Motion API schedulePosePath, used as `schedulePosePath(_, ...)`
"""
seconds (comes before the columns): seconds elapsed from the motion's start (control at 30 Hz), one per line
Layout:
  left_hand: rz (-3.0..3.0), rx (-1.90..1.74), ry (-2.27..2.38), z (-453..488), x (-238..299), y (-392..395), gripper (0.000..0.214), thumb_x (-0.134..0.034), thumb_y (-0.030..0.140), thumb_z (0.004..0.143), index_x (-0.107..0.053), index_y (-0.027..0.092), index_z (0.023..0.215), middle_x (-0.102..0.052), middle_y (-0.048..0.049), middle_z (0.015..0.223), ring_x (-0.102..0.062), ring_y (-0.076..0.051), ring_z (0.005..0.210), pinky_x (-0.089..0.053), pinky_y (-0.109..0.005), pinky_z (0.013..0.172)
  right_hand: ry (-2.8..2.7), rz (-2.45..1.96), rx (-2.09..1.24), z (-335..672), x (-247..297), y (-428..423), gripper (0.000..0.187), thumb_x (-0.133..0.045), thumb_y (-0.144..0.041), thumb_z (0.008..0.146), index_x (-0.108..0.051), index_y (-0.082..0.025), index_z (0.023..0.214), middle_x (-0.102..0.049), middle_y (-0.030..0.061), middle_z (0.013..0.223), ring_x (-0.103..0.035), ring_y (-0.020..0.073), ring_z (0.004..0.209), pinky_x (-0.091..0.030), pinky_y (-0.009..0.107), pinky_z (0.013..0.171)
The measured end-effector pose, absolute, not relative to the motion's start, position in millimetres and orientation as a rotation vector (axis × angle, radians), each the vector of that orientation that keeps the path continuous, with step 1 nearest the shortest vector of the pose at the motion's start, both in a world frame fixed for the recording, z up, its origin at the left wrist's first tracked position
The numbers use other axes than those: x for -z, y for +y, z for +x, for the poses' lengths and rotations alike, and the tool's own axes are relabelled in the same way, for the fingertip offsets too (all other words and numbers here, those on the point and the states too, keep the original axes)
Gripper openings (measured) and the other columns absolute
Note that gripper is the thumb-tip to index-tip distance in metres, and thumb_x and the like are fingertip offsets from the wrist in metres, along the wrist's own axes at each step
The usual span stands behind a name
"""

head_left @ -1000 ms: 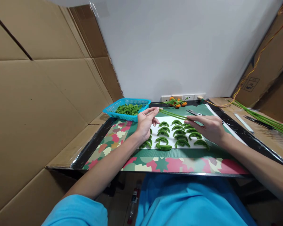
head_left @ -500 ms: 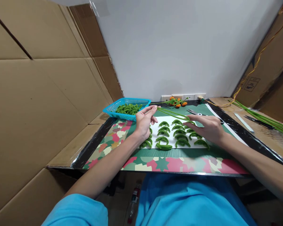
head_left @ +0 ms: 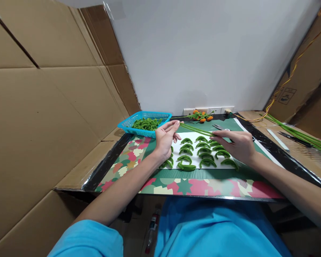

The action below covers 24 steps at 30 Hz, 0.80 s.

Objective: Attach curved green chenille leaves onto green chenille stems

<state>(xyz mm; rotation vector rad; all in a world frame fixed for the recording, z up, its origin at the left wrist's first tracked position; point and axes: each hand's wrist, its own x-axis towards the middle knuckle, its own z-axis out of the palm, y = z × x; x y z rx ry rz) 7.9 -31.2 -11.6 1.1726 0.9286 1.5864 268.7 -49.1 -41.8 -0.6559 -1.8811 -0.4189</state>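
Observation:
A few thin green pipe cleaners (head_left: 195, 129) stretch between my two hands above the table. My left hand (head_left: 166, 137) pinches one end between thumb and fingertips. At the other end, my right hand (head_left: 234, 142) has thumb and index finger closed on them. Below lies a white sheet (head_left: 173, 167) bearing rows of curved, bent green pipe cleaner pieces (head_left: 186, 151); my hands partly cover the outer rows. Behind my right hand is a pair of scissors (head_left: 219, 127), mostly hidden.
A blue basket (head_left: 124, 125) of green pieces (head_left: 146, 124) stands at the back left. Orange flowers with green stems (head_left: 202, 116) lie near the wall sockets. On the right are a white strip (head_left: 278, 140), a dark tool (head_left: 295, 139) and long green stems (head_left: 312, 141). Cardboard walls (head_left: 56, 117) flank the table.
My right thumb and index finger have closed on the pipe cleaners' right end, and the strands, looped apart before, now run straighter and closer together. My left hand keeps its pinch.

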Motion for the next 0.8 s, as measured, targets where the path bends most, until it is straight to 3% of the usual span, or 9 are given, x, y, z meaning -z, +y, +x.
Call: schedulePosePath(0.8,1.169,-1.631,0.943,12.4,12.9,-30.1,0.040,-0.092,0.045,0.071,-0.079,0.015,0.094,-0.080,-0.0168,0.117,-0.056,-0.004,0.046,-0.031,-0.020,0.040,-1.823,-0.665,0.365,265.5,39.1,-53.6,0.008,-0.074,-0.023,0.094,-0.081,-0.026,0.091,-0.083,-0.0011,0.079,-0.080,0.0183,0.063,-0.063,0.025,0.059)
